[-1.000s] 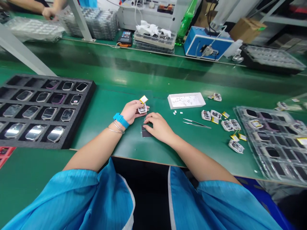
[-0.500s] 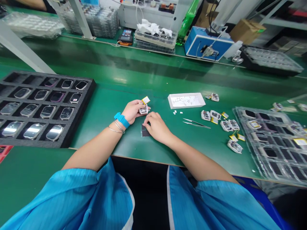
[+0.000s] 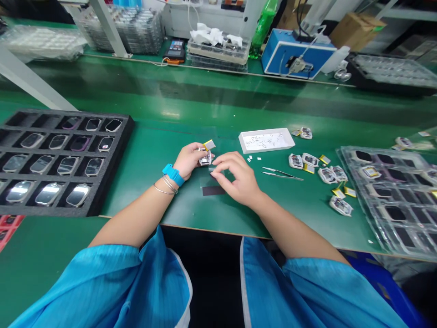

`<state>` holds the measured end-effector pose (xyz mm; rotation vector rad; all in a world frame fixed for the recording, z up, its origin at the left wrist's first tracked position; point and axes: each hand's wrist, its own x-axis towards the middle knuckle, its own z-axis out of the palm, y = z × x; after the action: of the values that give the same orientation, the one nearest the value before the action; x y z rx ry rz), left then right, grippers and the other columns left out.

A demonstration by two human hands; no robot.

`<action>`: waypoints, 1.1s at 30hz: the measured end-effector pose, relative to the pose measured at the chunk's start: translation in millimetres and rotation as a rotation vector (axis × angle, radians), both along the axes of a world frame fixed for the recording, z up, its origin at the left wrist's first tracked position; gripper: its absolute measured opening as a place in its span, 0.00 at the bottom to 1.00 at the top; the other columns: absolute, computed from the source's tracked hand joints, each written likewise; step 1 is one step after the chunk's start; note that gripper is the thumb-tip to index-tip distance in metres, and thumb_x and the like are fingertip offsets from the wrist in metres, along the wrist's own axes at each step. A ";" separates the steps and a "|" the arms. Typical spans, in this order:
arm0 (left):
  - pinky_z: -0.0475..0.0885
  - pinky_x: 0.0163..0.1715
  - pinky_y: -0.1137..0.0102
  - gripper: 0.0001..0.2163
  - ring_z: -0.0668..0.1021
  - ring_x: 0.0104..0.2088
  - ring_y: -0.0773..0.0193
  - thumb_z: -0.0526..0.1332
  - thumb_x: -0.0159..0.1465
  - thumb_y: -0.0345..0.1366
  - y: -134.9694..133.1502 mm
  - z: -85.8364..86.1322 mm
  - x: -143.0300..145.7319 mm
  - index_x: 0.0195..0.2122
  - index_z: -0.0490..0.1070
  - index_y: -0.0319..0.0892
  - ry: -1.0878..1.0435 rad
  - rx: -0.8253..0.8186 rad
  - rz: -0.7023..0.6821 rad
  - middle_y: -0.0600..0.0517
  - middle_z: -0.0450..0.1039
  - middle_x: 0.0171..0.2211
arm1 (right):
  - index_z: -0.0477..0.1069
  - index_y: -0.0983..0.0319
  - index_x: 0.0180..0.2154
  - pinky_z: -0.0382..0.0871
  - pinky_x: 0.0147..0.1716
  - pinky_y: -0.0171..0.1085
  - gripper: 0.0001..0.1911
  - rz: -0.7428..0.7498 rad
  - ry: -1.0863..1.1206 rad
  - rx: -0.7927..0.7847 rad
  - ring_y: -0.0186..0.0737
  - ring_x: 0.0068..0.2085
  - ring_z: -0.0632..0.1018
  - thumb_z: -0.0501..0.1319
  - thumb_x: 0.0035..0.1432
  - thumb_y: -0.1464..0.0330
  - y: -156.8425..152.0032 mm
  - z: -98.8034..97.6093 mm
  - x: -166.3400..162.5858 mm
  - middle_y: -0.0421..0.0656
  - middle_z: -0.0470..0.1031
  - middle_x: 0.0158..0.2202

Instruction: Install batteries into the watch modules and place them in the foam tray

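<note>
My left hand [image 3: 187, 160] is closed around an opened white watch case [image 3: 205, 158], its inner parts facing up. A silver battery with a yellow edge [image 3: 209, 145] sticks up at the top of the case. Just to the right, my right hand [image 3: 239, 175] pinches a small dark strip [image 3: 212, 171] between thumb and forefinger, close below the case. Under that hand a black sheet [image 3: 213, 191] on clear backing lies flat on the green bench. Metal tweezers [image 3: 282, 173] rest to the right of my right hand.
A white box [image 3: 266, 140] of tiny parts stands behind the tweezers. Several opened watch cases [image 3: 327, 175] with batteries lie at right, beside stacked clear trays [image 3: 375, 230]. At left is a black foam tray [image 3: 131, 132] of watches. A blue machine [image 3: 295, 54] stands on the back shelf.
My right hand has lifted off the black sheet and moved up and right, now with a small dark strip in its pinch. More of the sheet shows. My left hand still holds the watch case.
</note>
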<state>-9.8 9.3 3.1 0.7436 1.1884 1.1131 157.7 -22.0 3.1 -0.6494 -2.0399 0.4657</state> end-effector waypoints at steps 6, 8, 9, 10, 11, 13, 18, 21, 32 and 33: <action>0.78 0.25 0.69 0.08 0.77 0.22 0.66 0.66 0.50 0.28 -8.3 1.0 5.3 0.30 0.68 0.39 -0.001 -0.009 -0.144 0.53 0.76 0.25 | 0.72 0.60 0.28 0.73 0.41 0.41 0.07 -0.122 0.159 -0.485 0.40 0.36 0.80 0.68 0.53 0.67 16.0 -9.8 10.3 0.41 0.80 0.32; 0.78 0.25 0.70 0.08 0.77 0.21 0.67 0.66 0.50 0.28 -10.1 1.8 7.1 0.30 0.68 0.38 0.001 -0.023 -0.161 0.54 0.75 0.24 | 0.71 0.60 0.27 0.73 0.40 0.41 0.08 -0.145 0.186 -0.551 0.40 0.35 0.80 0.69 0.50 0.66 17.9 -11.8 8.5 0.41 0.80 0.31; 0.78 0.24 0.70 0.08 0.77 0.21 0.67 0.66 0.50 0.28 -10.8 2.1 7.9 0.31 0.68 0.38 0.002 -0.033 -0.167 0.54 0.75 0.24 | 0.71 0.60 0.27 0.73 0.39 0.40 0.09 -0.146 0.207 -0.574 0.39 0.34 0.79 0.69 0.50 0.65 18.5 -12.3 7.0 0.40 0.80 0.31; 0.78 0.24 0.70 0.08 0.77 0.21 0.67 0.66 0.51 0.27 -11.3 2.5 8.5 0.31 0.68 0.38 0.000 -0.042 -0.172 0.54 0.75 0.23 | 0.70 0.60 0.28 0.73 0.38 0.40 0.10 -0.142 0.231 -0.598 0.38 0.33 0.79 0.69 0.49 0.65 18.8 -12.6 5.3 0.40 0.79 0.30; 0.78 0.24 0.70 0.08 0.77 0.21 0.67 0.66 0.51 0.27 -11.7 2.7 9.0 0.31 0.69 0.38 -0.002 -0.050 -0.177 0.54 0.74 0.23 | 0.69 0.60 0.29 0.73 0.38 0.39 0.11 -0.135 0.256 -0.625 0.37 0.32 0.79 0.70 0.48 0.65 19.0 -12.8 3.7 0.39 0.79 0.30; 0.78 0.24 0.71 0.07 0.77 0.21 0.67 0.66 0.51 0.27 -12.1 2.8 9.5 0.31 0.69 0.38 -0.009 -0.060 -0.179 0.54 0.74 0.23 | 0.67 0.59 0.30 0.73 0.37 0.38 0.14 -0.125 0.308 -0.684 0.36 0.31 0.78 0.71 0.46 0.64 19.0 -13.5 0.8 0.38 0.78 0.29; 0.78 0.24 0.71 0.08 0.77 0.21 0.67 0.68 0.52 0.28 -11.5 2.4 9.3 0.30 0.68 0.38 -0.024 -0.075 -0.169 0.54 0.74 0.22 | 0.65 0.59 0.30 0.72 0.34 0.37 0.18 -0.145 0.349 -0.767 0.34 0.31 0.78 0.72 0.44 0.61 18.7 -16.2 -2.5 0.38 0.79 0.29; 0.78 0.25 0.71 0.08 0.77 0.22 0.67 0.67 0.52 0.27 -11.1 2.5 9.3 0.30 0.68 0.39 -0.026 -0.079 -0.167 0.53 0.74 0.22 | 0.65 0.59 0.30 0.71 0.34 0.36 0.17 -0.149 0.347 -0.779 0.33 0.29 0.77 0.72 0.44 0.62 18.3 -16.8 -2.9 0.38 0.79 0.29; 0.78 0.26 0.70 0.07 0.77 0.22 0.67 0.66 0.52 0.27 -12.2 1.4 9.8 0.30 0.68 0.38 -0.039 -0.076 -0.162 0.53 0.74 0.23 | 0.67 0.59 0.30 0.70 0.34 0.36 0.09 -0.198 0.195 -0.641 0.33 0.29 0.75 0.67 0.50 0.67 13.9 -15.0 -3.7 0.38 0.79 0.30; 0.78 0.26 0.70 0.07 0.77 0.22 0.67 0.65 0.51 0.26 -12.3 1.4 10.0 0.30 0.68 0.38 -0.043 -0.075 -0.157 0.53 0.74 0.23 | 0.68 0.59 0.30 0.71 0.35 0.36 0.08 -0.212 0.163 -0.617 0.33 0.29 0.75 0.67 0.51 0.68 13.1 -15.1 -3.8 0.38 0.79 0.30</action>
<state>0.2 -3.0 4.5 0.7394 1.1100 0.9450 153.9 -8.8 -12.0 -1.1393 -1.6414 1.0008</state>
